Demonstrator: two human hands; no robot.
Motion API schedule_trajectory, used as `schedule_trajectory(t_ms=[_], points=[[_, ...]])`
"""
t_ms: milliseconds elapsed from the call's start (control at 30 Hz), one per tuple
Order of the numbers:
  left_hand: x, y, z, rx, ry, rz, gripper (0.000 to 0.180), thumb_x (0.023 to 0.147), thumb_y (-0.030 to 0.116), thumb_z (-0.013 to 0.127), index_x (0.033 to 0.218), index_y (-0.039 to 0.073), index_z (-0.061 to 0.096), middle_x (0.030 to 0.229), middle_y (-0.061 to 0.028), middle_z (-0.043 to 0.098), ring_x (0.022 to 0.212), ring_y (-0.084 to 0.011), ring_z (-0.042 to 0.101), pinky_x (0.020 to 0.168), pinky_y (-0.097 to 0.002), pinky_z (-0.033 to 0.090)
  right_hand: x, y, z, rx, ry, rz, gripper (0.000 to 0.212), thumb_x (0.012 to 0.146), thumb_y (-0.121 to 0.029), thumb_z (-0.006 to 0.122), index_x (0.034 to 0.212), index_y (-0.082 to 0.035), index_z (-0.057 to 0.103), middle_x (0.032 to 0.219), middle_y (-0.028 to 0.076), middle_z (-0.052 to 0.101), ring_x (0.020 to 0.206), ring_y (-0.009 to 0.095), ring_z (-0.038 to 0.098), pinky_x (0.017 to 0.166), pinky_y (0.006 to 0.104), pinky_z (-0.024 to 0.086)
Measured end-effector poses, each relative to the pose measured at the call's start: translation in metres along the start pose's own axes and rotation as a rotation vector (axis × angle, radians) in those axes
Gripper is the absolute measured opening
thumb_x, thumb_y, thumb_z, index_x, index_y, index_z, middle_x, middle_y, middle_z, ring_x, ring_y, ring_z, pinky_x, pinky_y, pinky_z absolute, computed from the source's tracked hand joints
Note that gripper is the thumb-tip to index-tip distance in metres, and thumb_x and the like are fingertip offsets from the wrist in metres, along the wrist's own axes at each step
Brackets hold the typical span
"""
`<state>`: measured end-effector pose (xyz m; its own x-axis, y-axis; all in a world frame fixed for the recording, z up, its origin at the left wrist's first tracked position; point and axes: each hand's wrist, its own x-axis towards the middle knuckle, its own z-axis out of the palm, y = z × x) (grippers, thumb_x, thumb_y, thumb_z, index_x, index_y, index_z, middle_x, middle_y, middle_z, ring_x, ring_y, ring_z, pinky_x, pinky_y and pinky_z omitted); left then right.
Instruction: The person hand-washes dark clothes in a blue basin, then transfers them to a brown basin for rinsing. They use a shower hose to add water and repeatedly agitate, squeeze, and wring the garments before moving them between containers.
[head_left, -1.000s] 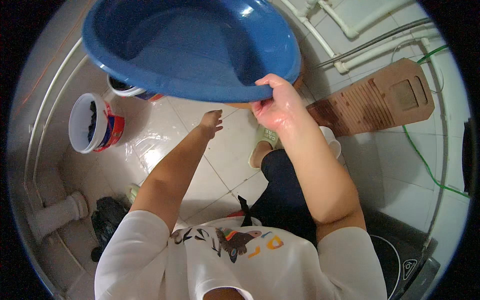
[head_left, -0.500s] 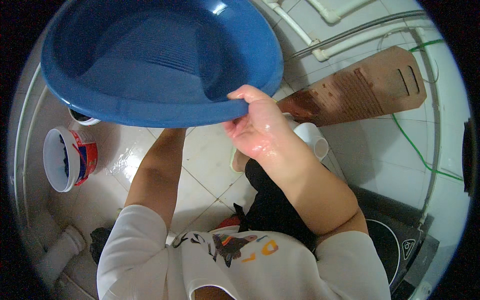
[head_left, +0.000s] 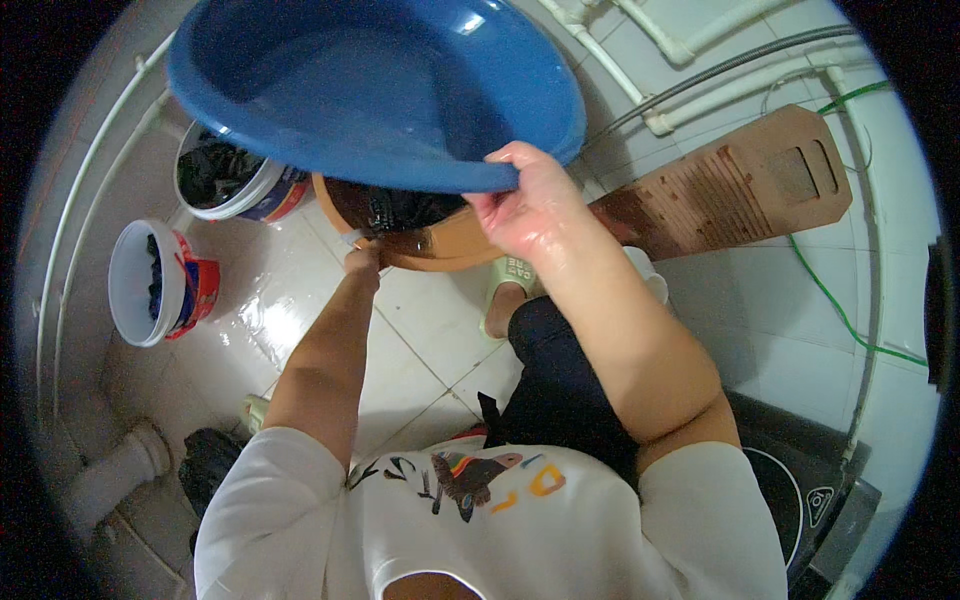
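Note:
A large blue basin (head_left: pixel 350 95) is raised and tilted in front of me. My right hand (head_left: pixel 528 200), wet, grips its near right rim, thumb on top and fingers beneath. Under it stands an orange-brown basin (head_left: pixel 440 252) with dark wet cloth (head_left: pixel 400 210) in it, partly covered by the blue one. My left hand (head_left: pixel 363 258) is closed at the brown basin's near left rim; its fingers are partly hidden. A wet brown washboard (head_left: pixel 790 165) slants to the right from beside my right hand, its lower end hidden.
Two white buckets, a farther bucket (head_left: pixel 225 205) and a nearer bucket (head_left: pixel 125 285), hold dark cloth at left. Pipes (head_left: pixel 655 118) and a green hose (head_left: pixel 835 312) run along the right wall. A black cooktop (head_left: pixel 765 490) sits at lower right. Wet tiles (head_left: pixel 270 320) shine at left.
The blue basin has moved right and slightly up with my right hand. The brown basin with cloth and my left hand at its rim have come into view beneath.

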<state>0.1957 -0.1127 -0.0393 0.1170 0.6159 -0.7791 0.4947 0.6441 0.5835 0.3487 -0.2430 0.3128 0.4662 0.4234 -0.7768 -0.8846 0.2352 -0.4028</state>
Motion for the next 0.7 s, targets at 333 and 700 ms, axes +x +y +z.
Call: schedule_trajectory(t_ms=[333,700], points=[[-0.107,-0.038,-0.125,-0.131,-0.009,-0.012,0.031,0.078,0.018,0.061,0.096,-0.005,0.053,0.076,-0.0113,0.059,0.057,-0.0197,0.058,0.044,-0.029,0.043,0.004,-0.011,-0.003,-0.157,-0.054,-0.037,0.03,0.077,-0.006,0.047,0.096,0.016,0.041,0.097,0.033,0.053,0.077,0.033,0.061,0.045,0.0182,0.049],[-0.119,-0.152,-0.227,-0.472,0.009,-0.158,0.016,0.076,0.012,0.059,0.069,0.005,0.047,0.052,-0.0027,0.041,0.034,-0.013,0.033,0.031,-0.0263,0.024,0.071,-0.016,-0.047,-0.225,0.026,0.019,0.016,0.069,-0.006,0.056,0.079,-0.002,0.044,0.073,0.011,0.049,0.059,0.024,0.052,0.046,0.0294,0.048]])
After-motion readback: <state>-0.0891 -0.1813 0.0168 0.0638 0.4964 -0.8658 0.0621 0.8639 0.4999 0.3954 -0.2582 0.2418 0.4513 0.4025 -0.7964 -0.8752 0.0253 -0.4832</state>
